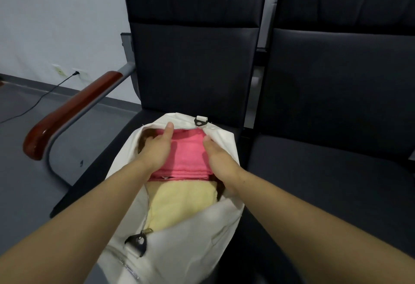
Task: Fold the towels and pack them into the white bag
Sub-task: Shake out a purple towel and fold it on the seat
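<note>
A white bag [197, 234] lies unzipped on the dark seat of a chair. Inside it, a folded pink towel [187, 153] fills the far half and a folded yellow towel [179, 203] lies in the near half, partly under the pink one. My left hand [157, 146] grips the pink towel's left edge, thumb on top and fingers tucked down beside it inside the bag. My right hand [216, 154] holds the towel's right edge in the same way, its fingers hidden under the bag's white rim.
The bag sits on the left chair seat [107, 167] of a row of dark padded chairs. A red-brown wooden armrest [74, 108] on a grey metal frame stands to the left. A second seat [336, 171] is to the right. A black cable runs across the grey floor.
</note>
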{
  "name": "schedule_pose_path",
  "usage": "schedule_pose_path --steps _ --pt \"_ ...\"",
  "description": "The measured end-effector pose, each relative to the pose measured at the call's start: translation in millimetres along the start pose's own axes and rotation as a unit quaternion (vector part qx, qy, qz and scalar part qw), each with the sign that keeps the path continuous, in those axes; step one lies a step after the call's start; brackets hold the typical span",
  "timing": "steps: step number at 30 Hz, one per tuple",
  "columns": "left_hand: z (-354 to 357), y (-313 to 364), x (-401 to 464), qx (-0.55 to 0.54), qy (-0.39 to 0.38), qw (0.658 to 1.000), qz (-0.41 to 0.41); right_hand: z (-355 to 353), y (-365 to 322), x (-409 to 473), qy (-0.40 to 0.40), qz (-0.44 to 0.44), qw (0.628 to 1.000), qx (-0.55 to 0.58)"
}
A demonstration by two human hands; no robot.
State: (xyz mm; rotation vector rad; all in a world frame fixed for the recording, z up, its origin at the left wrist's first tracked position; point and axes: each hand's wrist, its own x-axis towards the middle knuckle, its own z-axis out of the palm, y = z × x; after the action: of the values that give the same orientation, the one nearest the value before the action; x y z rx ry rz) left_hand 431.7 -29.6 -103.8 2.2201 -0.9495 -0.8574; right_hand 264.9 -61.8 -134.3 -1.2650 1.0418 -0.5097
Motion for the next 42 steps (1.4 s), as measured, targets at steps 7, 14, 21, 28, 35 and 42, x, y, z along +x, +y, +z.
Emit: schedule_pose_path --steps 7,14,21,28,35,42 --pt "39.8 30.6 -76.7 0.067 -0.019 0.976 0.208 -66.2 -10.2 -83.9 0.054 -0.143 0.966 -0.211" --pt "162.5 90.2 -164.1 0.204 -0.082 0.932 0.288 -206.1 28.3 -176.8 0.172 -0.101 0.865 -0.46" --pt "298.2 152.7 -249.5 0.303 -0.169 0.859 0.377 -338.7 103.0 -286.9 0.242 0.004 0.807 -0.539" --pt "429.1 182.2 -306.7 0.378 -0.247 0.78 0.434 -456.1 183.9 -365.8 0.305 0.141 0.797 -0.502" --pt "553.3 201.4 -300.5 0.227 -0.323 0.859 0.326 -532.1 249.8 -395.2 0.336 0.242 0.789 -0.454" --pt "619.8 226.5 -279.8 0.032 -0.198 0.971 0.129 -598.3 262.3 -390.9 0.449 0.228 0.746 -0.436"
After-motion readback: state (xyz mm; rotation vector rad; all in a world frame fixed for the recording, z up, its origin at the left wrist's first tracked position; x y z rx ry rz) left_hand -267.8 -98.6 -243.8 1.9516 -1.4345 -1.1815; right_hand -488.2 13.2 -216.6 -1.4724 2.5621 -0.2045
